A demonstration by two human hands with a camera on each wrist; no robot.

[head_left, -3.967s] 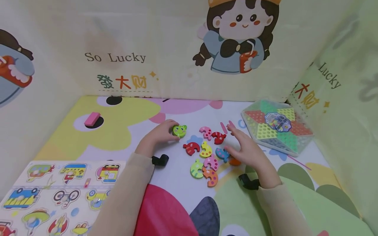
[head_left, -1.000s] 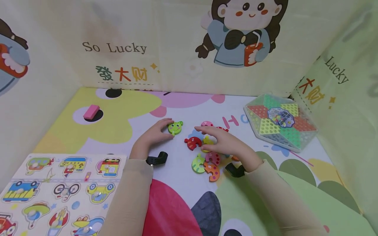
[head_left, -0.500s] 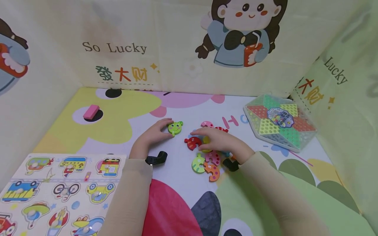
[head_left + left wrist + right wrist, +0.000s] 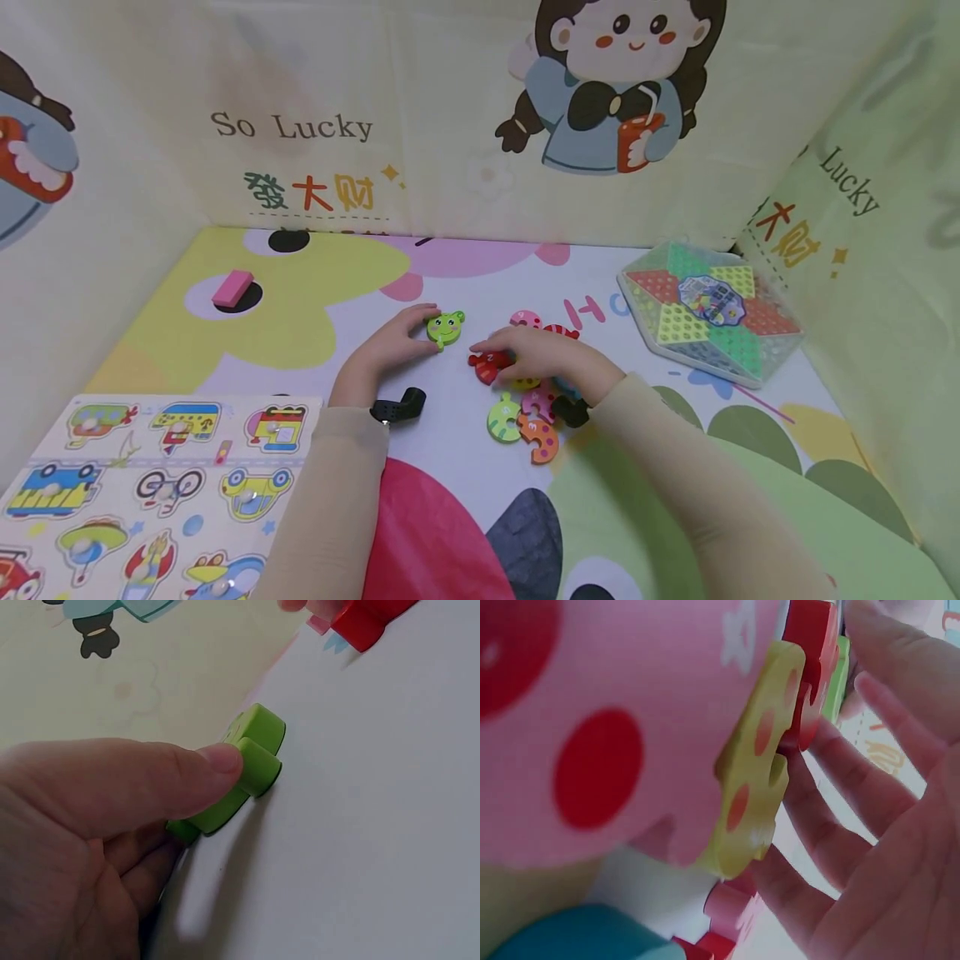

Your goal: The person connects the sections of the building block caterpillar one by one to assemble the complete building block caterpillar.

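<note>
In the head view my left hand (image 4: 392,344) pinches a green frog-face puzzle piece (image 4: 445,328) between thumb and fingers, its edge at the tabletop. My right hand (image 4: 542,355) is over the cluster of numbered puzzle pieces. Its thumb and forefinger lie at opposite edges of a red puzzle piece (image 4: 487,367) marked 2. Under that hand a yellow puzzle piece (image 4: 761,750) with orange spots shows in the right wrist view. Nearby lie a light green piece (image 4: 503,418), an orange piece (image 4: 540,438) and a pink piece (image 4: 526,318). The hand partly hides several pieces.
A peg puzzle board (image 4: 176,454) with vehicle shapes lies at the front left. At the back left sits a pink block (image 4: 234,288). A clear hexagonal game box (image 4: 708,315) stands at the back right. Patterned cloth walls (image 4: 442,92) enclose the table.
My right hand has moved left across the cluster to the red piece marked 2. The left hand keeps the green frog-face piece, barely moving in the last second.
</note>
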